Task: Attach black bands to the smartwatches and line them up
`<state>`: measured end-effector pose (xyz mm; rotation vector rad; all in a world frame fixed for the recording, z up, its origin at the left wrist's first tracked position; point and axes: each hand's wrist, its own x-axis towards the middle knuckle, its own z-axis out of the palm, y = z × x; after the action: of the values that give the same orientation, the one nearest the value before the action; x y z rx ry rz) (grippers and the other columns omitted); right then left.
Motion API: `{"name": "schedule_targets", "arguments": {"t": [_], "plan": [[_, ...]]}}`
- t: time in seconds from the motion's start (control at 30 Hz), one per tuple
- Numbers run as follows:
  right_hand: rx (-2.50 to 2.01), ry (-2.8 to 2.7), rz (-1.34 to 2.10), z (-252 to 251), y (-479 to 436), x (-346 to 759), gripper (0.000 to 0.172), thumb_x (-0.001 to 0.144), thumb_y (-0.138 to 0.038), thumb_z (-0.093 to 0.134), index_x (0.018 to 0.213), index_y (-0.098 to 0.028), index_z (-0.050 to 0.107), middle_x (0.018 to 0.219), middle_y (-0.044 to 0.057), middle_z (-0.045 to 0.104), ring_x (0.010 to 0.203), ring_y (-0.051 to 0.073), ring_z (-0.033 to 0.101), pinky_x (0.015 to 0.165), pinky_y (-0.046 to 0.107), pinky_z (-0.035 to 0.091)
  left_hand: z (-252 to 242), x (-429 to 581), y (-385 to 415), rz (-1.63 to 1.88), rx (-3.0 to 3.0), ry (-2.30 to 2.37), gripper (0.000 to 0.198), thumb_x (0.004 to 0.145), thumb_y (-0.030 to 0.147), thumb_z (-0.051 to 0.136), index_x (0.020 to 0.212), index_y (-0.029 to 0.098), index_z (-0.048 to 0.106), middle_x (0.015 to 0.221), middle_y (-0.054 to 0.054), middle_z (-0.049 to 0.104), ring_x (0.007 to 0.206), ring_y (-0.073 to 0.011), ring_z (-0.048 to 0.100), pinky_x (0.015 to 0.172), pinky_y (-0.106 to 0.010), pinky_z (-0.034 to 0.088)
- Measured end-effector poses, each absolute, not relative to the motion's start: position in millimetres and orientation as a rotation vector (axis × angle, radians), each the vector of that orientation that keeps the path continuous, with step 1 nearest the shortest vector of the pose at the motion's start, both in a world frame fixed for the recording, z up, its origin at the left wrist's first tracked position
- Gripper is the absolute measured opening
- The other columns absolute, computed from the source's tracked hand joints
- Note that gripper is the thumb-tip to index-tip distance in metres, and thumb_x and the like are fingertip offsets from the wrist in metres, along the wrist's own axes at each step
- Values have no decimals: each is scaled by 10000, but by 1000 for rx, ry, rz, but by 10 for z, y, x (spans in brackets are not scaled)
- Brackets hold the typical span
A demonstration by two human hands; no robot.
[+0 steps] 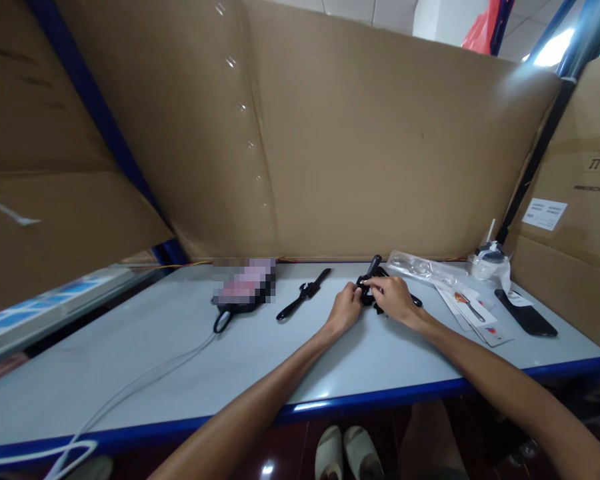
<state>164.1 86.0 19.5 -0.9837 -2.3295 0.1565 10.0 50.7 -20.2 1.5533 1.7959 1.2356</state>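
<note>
My left hand (346, 307) is closed around the near side of a black two-handled spokeshave (375, 263), its fingers bent at the tool's middle. My right hand (393, 297) meets it from the other side, fingertips pinched on the same middle part. One handle sticks up beyond the fingers, and a black handle end (417, 301) shows past my right hand. Small black parts lie under and between the hands, mostly hidden. To the left, apart from both hands, a second black spokeshave (305, 293) lies slantwise on the table.
On the pale table (260, 360) a pixelated phone-like device (245, 283) with a white cable (150, 373) lies left. Right are a clear plastic package (423, 268), printed cards (473, 310), a black flat case (530, 317) and a bagged container (490, 260). Cardboard (370, 147) walls the back.
</note>
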Motion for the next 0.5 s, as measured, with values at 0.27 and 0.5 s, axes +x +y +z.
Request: {"name": "schedule_targets", "arguments": {"t": [0.27, 0.5], "plan": [[-896, -2411, 172, 229, 824, 1642, 438, 920, -92, 533, 1251, -291, 741, 1154, 17, 778, 1040, 195, 727, 923, 272, 504, -269, 71, 536, 1255, 1523, 1792, 175, 980, 317, 489, 864, 199, 548, 723, -25, 634, 672, -159, 598, 633, -249, 439], [-988, -2378, 126, 237, 834, 1657, 436, 933, -120, 530, 1293, -278, 718, 1167, 42, 773, 1049, 213, 725, 929, 279, 502, -263, 64, 539, 1239, 1499, 1787, 177, 973, 305, 472, 839, 206, 530, 702, -16, 615, 647, -151, 585, 614, -244, 434]]}}
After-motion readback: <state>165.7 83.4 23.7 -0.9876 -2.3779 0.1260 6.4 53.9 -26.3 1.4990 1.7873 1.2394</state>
